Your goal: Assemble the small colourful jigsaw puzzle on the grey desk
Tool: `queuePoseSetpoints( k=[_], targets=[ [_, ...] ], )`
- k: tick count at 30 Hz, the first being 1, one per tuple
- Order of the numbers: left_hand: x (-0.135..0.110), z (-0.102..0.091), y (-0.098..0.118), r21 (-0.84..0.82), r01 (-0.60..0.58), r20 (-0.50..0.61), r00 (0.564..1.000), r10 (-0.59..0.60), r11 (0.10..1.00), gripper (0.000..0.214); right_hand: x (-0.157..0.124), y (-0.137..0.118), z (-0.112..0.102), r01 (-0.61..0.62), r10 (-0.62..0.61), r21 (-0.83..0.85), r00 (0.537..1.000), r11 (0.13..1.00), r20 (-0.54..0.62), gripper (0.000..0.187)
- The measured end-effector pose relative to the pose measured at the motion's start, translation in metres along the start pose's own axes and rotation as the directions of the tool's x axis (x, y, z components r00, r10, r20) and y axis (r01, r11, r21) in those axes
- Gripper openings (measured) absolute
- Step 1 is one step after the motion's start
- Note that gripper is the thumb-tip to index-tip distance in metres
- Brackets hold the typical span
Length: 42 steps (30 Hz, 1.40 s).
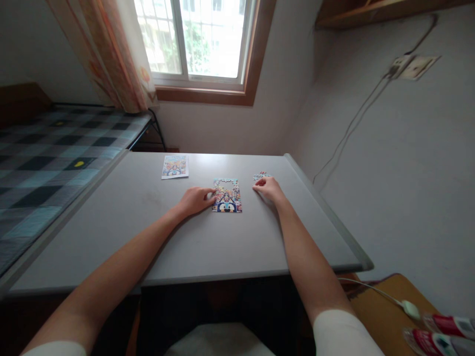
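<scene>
A partly assembled jigsaw puzzle (227, 202) lies on the table, with a cartoon face with blue ears in its lower part. A gap near its upper edge shows the surface beneath. Against its left edge rests my left hand (195, 200), thumb and forefinger apart. My right hand (270, 189) is right of the puzzle, its thumb and fingertips pinched low over the table; whatever is between them is too small to make out. Just behind that hand lie several loose puzzle pieces (261, 174), partly hidden by it. A printed picture sheet (175, 166) lies farther back at the left.
The grey table (245, 247) has raised side edges. A bed with a checked cover (92, 131) stands left, below a curtain (107, 54). Cables (349, 128) hang along the right wall. Bottles (441, 341) lie on a brown surface at the lower right.
</scene>
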<state>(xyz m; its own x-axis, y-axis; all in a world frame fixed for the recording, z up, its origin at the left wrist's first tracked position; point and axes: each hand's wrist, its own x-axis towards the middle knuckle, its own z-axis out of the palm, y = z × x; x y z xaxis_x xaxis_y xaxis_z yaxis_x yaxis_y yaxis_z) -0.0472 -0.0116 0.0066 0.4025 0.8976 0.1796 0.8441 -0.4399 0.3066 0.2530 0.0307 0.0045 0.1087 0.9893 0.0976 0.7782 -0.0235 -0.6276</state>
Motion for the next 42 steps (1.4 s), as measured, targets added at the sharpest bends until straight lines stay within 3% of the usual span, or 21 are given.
queuePoseSetpoints(
  k=[4,8,11,28,36,42],
  targets=[
    [0.000,0.000,0.000,-0.006,-0.002,-0.008,1.000,0.002,1.000,0.044,0.003,0.001,0.003,0.016,-0.018,0.160,1.000,0.987,0.010,0.016],
    [0.000,0.000,0.000,-0.009,0.000,-0.010,1.000,0.000,1.000,0.044,0.003,-0.004,0.005,0.018,-0.051,0.409,0.996,0.912,0.069,0.019],
    [0.000,0.001,0.000,-0.009,-0.002,-0.008,1.000,0.002,1.000,0.044,0.001,-0.011,0.003,0.032,-0.084,0.502,0.993,0.864,0.082,0.024],
    [0.000,-0.001,0.001,-0.001,0.004,0.003,1.000,-0.004,1.000,0.044,-0.006,-0.025,-0.003,-0.085,0.026,0.542,0.993,0.836,0.115,0.008],
    [0.000,-0.001,0.001,-0.003,0.003,-0.003,1.000,-0.004,1.000,0.044,-0.006,-0.024,-0.006,-0.095,0.031,0.534,0.991,0.840,0.127,0.019],
    [-0.001,-0.002,0.002,0.002,0.010,0.014,1.000,-0.010,1.000,0.044,-0.007,-0.022,-0.007,-0.090,0.020,0.560,0.991,0.824,0.130,0.018]
  ],
)
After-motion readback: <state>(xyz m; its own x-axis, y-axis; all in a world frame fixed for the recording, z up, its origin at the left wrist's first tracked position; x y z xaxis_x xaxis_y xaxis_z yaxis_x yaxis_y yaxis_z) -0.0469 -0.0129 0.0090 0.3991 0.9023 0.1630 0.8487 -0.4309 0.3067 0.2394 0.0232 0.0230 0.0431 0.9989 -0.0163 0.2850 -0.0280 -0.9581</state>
